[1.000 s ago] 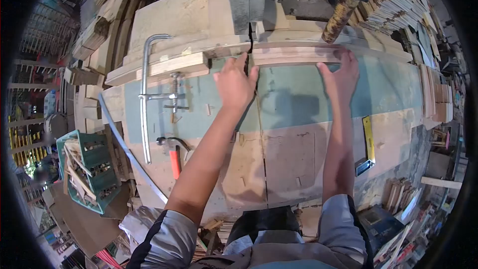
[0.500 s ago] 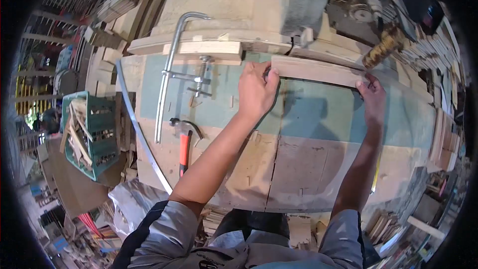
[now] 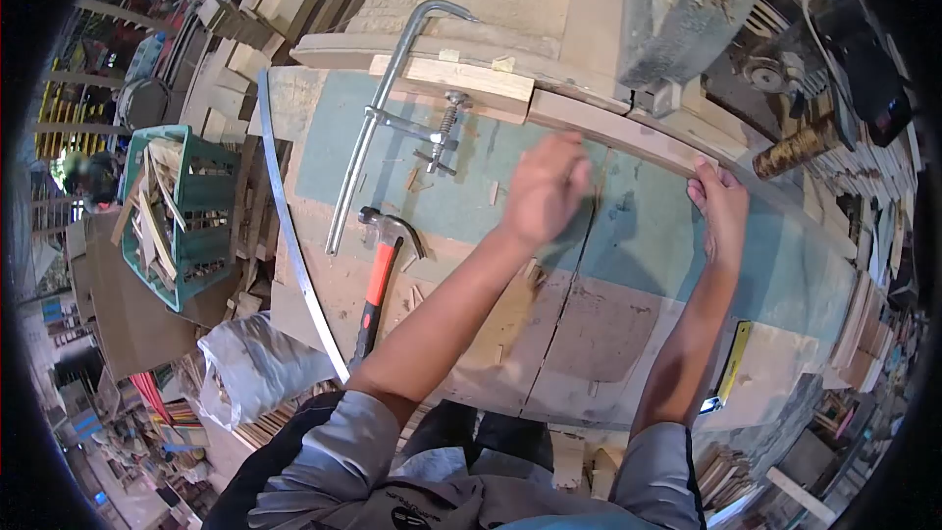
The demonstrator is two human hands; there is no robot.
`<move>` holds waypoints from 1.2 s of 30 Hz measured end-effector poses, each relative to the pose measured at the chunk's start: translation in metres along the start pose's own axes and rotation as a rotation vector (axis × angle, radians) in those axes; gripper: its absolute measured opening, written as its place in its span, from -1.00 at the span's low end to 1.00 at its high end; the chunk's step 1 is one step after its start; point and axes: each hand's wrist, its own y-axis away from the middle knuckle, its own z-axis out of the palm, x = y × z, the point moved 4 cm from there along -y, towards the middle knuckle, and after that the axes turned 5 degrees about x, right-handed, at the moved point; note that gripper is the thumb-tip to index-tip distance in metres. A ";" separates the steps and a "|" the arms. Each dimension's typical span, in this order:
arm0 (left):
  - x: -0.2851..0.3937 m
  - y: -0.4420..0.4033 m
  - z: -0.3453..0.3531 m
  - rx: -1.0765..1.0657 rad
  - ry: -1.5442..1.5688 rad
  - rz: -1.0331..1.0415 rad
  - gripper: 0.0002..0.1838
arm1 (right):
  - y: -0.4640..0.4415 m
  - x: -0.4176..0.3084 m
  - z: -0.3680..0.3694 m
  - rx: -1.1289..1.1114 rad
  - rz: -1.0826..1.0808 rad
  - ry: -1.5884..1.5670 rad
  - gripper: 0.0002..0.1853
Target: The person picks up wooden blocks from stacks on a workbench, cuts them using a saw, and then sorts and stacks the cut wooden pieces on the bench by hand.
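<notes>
Right hand pinches a straight, slim, pinkish-tan wooden strip.

Wood strip right of clamp; hammer before clamp, on bench.

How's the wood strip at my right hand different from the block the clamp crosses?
The strip is pinkish; the block is paler and yellower. The right hand is at the strip's end; the clamp crosses the block. Both are wood, lying nearly end to end.
</notes>
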 end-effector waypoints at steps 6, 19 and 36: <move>0.019 0.002 0.008 -0.284 -0.344 0.255 -0.50 | 0.006 0.012 -0.004 0.009 0.015 -0.224 -0.71; 0.023 0.009 0.009 -0.180 -0.405 0.299 -0.47 | 0.020 0.021 -0.005 -0.156 -0.057 -0.429 -0.63; 0.027 -0.051 0.008 -0.145 -0.686 0.814 -0.93 | 0.023 0.015 0.010 0.318 -0.414 0.300 -0.50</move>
